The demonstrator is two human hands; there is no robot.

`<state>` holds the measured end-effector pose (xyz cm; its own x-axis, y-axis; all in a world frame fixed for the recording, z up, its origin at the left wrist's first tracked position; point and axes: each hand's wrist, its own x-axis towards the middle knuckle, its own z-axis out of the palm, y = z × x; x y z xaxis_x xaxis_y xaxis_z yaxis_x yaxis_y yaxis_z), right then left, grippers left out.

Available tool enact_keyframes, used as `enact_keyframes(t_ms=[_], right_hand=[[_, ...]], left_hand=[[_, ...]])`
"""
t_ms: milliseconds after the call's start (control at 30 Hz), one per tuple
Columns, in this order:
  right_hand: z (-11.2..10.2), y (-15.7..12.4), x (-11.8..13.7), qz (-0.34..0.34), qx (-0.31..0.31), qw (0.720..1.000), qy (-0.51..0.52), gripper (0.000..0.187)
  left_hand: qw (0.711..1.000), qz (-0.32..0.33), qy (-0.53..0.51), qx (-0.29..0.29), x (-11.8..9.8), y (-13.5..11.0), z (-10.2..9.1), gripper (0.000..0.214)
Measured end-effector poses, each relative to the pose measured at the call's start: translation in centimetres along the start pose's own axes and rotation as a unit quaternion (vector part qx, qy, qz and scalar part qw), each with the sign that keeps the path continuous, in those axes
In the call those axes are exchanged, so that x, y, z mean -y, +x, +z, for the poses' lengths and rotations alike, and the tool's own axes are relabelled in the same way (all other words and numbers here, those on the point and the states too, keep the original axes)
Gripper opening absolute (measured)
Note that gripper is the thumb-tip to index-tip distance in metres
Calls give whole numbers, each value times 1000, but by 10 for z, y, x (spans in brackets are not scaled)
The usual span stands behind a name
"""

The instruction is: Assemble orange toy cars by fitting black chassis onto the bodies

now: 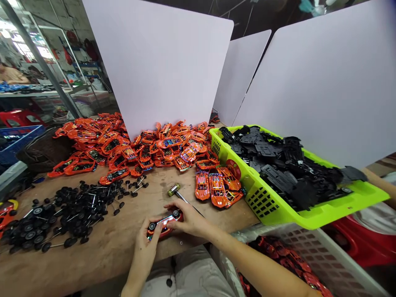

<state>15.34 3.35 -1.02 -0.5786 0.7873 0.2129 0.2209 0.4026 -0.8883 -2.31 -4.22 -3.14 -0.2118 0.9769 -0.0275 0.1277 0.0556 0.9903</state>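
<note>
Near the front edge of the wooden table (117, 243), my left hand (145, 243) and my right hand (188, 218) both grip one small red toy car body (163, 227). A wheel axle with black wheels lies across the car, under my fingers. A small hammer (175, 190) rests on the table just beyond my right hand. A pile of black wheels on axles (62, 214) lies to the left of my hands.
A heap of orange toy car shells (130, 148) fills the back of the table against a white divider panel (161, 66). A lime green basket (278, 206) of black chassis parts stands at the right. A white crate (318, 255) holds red cars below.
</note>
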Motion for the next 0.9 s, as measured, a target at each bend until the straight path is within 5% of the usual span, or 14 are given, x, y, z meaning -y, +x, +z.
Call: enact_keyframes(t_ms=[100,267,467,633,733,900], right_hand=[[-5,4,-1,-10,31,999,-13,52],[1,4,-4,-36,13,997,-62,22],[5,1,-4,-40,-28,997,-61,26],[38,-7,-6,65,-137,977,152,46],[63,-22,-3,103,-167,937,288,51],[42,-30,11,40,-164,978,125,56]], left_hand=[[1000,10,23,-2,0,1,-2,33],[997,48,59,-7,3,3,-4,26],[995,65,81,-7,6,9,-5,25],[989,46,-48,-134,12,1,4,60],[991,2,-93,-94,6,-9,2,56],[985,67,159,14,-21,-7,-27,35]])
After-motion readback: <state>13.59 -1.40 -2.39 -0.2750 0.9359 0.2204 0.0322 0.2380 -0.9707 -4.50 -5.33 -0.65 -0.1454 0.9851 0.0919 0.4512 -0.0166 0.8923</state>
